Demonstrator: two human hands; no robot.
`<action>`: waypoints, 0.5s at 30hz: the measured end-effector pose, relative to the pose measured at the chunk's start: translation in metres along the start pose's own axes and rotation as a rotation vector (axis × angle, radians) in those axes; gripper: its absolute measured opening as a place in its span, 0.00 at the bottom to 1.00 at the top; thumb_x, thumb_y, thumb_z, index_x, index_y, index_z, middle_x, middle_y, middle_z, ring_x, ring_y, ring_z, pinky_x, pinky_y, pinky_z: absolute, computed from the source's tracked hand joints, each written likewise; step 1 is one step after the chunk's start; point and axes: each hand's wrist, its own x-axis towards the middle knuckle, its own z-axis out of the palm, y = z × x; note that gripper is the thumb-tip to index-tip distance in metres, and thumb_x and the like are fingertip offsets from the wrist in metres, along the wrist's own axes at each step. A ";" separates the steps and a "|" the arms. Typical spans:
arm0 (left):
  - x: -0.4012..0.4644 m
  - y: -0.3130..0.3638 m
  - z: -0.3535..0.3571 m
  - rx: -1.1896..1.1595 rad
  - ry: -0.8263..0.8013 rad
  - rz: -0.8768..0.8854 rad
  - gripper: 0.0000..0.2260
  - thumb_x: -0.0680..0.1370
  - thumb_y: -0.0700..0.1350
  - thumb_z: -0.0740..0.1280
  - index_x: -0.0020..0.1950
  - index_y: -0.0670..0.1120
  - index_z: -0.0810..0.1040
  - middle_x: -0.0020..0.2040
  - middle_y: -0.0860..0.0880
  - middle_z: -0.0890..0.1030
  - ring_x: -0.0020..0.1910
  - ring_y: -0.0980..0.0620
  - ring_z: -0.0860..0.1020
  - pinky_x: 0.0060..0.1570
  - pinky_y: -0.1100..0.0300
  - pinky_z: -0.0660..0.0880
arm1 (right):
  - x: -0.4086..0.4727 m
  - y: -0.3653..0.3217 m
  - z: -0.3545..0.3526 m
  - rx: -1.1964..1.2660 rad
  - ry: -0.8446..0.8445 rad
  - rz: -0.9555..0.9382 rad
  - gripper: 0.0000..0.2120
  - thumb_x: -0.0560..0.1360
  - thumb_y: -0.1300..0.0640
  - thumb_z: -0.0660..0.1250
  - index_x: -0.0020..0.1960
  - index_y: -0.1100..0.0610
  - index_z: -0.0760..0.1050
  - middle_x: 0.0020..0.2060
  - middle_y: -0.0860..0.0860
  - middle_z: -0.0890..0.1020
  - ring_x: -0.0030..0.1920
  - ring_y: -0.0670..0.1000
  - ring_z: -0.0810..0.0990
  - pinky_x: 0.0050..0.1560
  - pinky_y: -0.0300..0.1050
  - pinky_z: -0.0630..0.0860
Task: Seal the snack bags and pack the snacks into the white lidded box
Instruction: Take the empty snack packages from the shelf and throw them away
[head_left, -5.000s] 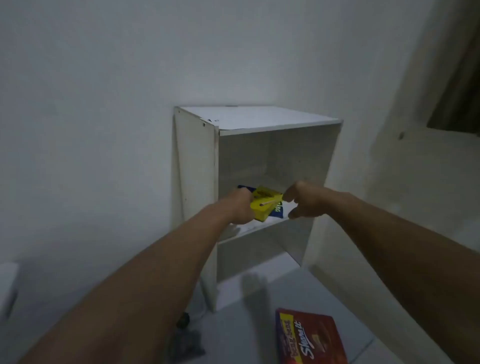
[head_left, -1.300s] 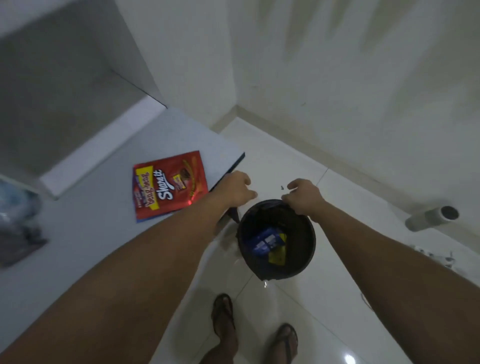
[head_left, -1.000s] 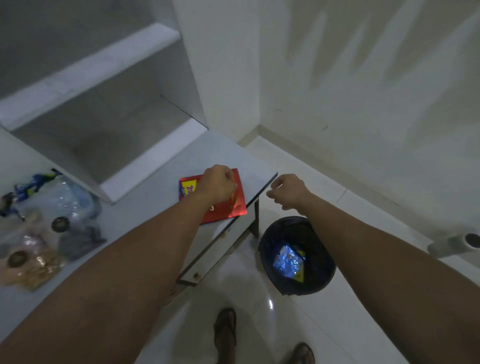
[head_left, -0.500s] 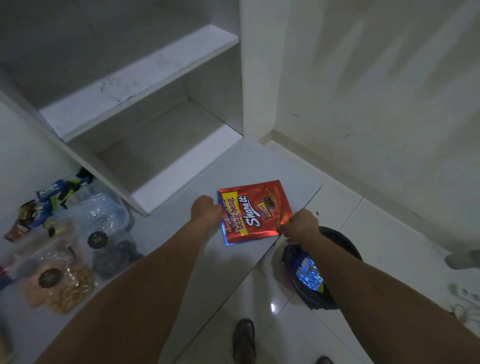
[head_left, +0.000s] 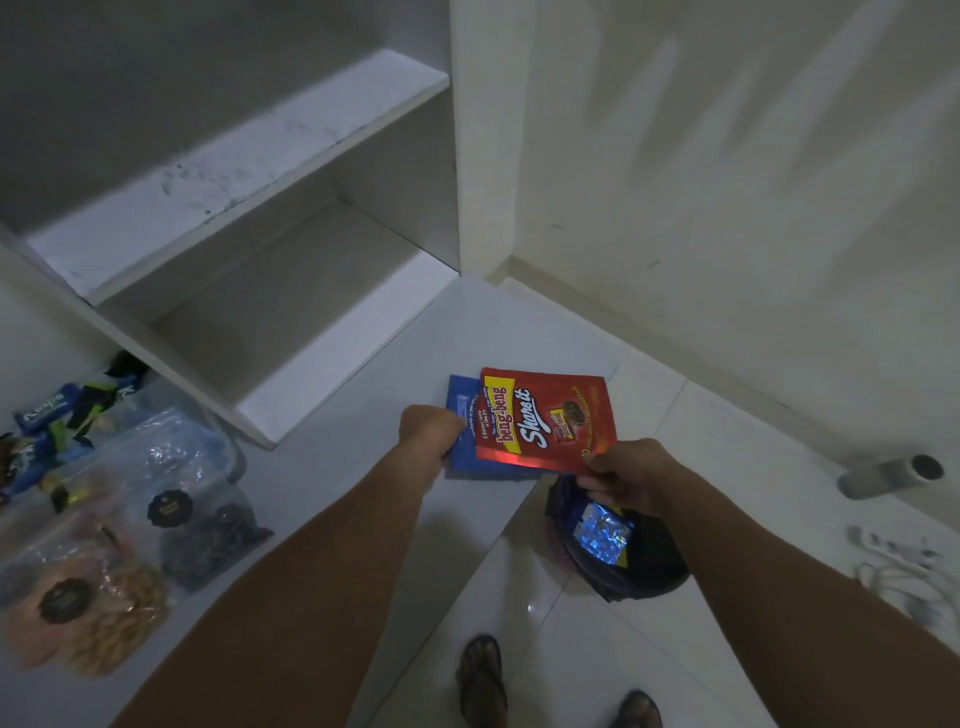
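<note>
A red Beng-Beng Share It bag is lifted just above the white table's right edge. My right hand pinches its lower right corner. A blue packet lies partly under it, and my left hand grips that packet's left edge. Clear zip bags of snacks and nuts lie at the table's left, with blue wrapped bars behind them. No white lidded box is in view.
A white open shelf unit stands on the table at the back. A black bin holding a blue and yellow wrapper stands on the tiled floor below my right hand. My sandalled feet are below; white cables lie at the right.
Earlier both hands dropped a wrapper into the black bin. Since then they moved to the table; the red bag has risen off the surface, and a blue packet shows beneath it.
</note>
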 end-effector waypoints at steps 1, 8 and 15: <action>0.001 -0.001 0.004 0.030 -0.002 0.024 0.05 0.70 0.34 0.72 0.41 0.39 0.77 0.45 0.38 0.83 0.45 0.39 0.83 0.48 0.41 0.80 | -0.001 0.001 -0.005 0.000 0.042 -0.007 0.04 0.75 0.68 0.66 0.48 0.66 0.73 0.37 0.64 0.83 0.32 0.57 0.83 0.35 0.50 0.82; -0.029 0.004 0.055 0.342 -0.014 0.281 0.05 0.68 0.34 0.68 0.35 0.43 0.77 0.36 0.45 0.81 0.39 0.44 0.81 0.43 0.50 0.80 | -0.003 0.006 -0.088 0.024 0.379 -0.118 0.03 0.70 0.64 0.67 0.40 0.64 0.75 0.33 0.61 0.83 0.33 0.60 0.85 0.40 0.58 0.83; -0.057 -0.022 0.148 0.598 -0.102 0.546 0.04 0.69 0.34 0.67 0.38 0.42 0.77 0.37 0.45 0.81 0.36 0.47 0.79 0.33 0.58 0.76 | 0.006 0.042 -0.180 -0.117 0.545 -0.157 0.08 0.63 0.61 0.73 0.40 0.62 0.79 0.30 0.57 0.84 0.29 0.56 0.84 0.35 0.53 0.84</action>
